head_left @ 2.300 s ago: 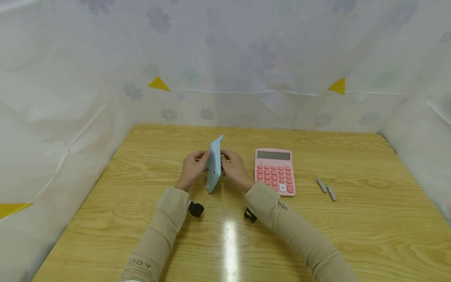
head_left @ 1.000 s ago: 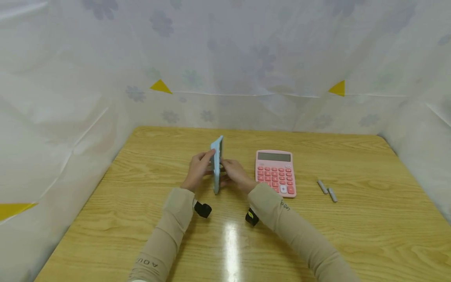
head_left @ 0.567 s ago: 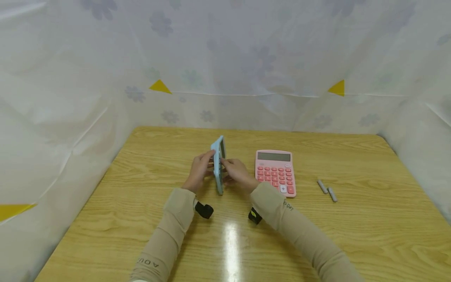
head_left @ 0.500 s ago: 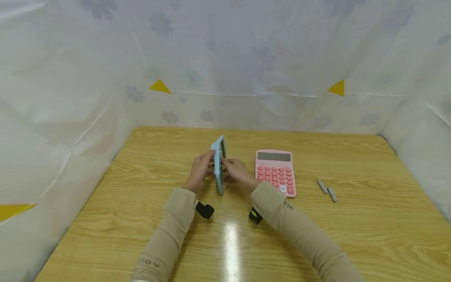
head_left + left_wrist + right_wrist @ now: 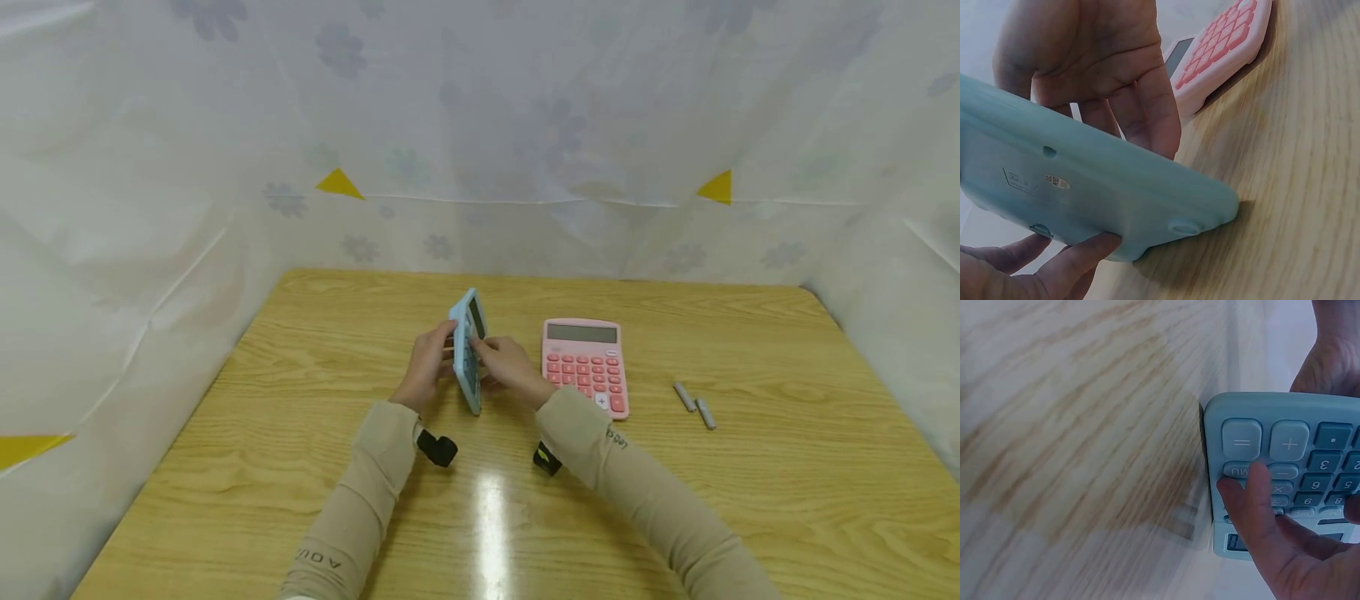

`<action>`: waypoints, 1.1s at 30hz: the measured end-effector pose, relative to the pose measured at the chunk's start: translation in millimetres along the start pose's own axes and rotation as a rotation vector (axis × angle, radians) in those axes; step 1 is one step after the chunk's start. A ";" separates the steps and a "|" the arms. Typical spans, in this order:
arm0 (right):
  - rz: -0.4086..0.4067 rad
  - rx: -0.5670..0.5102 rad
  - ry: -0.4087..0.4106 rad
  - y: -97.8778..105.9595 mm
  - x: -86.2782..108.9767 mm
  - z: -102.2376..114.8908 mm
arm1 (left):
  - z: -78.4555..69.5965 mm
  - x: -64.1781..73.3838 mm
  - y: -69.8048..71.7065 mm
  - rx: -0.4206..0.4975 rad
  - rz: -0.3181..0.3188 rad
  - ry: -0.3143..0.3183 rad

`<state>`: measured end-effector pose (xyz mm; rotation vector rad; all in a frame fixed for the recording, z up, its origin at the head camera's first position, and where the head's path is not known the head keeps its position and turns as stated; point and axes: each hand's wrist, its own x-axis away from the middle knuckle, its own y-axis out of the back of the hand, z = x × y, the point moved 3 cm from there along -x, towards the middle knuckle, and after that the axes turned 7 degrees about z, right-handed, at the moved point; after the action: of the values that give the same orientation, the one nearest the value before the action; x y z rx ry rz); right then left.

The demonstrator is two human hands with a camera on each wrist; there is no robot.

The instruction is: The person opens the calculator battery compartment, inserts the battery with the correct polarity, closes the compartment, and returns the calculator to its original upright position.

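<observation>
A light-blue calculator (image 5: 466,354) stands on its long edge on the table, its keys turned to the right. My left hand (image 5: 426,365) holds it from the back, where the left wrist view shows its fingertips (image 5: 1107,242) against the casing. On the keyed side is my right hand (image 5: 510,367). In the right wrist view, its fingers (image 5: 1257,487) rest on the keys and are not wrapped round the casing. Part of the calculator's display (image 5: 1237,542) shows beside those fingers. Just right of my right hand, a pink calculator (image 5: 581,337) lies face up, its lower left corner covered by the forearm.
Two small grey cylinders (image 5: 684,397), looking like batteries, lie near each other on the right of the wooden table (image 5: 750,500). Pale flowered sheeting (image 5: 555,133) with yellow triangles hangs behind and at both sides.
The blue calculator has turned so that more of its keys and display faces the head camera, where its back showed earlier. Both hands have shifted slightly right with it.
</observation>
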<state>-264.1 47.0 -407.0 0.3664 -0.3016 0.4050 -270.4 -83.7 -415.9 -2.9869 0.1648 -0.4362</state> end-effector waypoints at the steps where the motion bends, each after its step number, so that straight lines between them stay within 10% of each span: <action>1: -0.001 0.006 0.002 -0.1 -0.1 -0.4 | 0.2 0.2 0.3 0.000 0.002 -0.001; 33: -0.023 0.115 0.082 -1.8 -7.2 -10.0 | 5.5 2.4 8.8 0.122 0.035 -0.023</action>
<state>-267.5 47.1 -418.9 0.4640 -0.1943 0.4149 -267.3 -92.1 -421.6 -2.8642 0.1807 -0.3928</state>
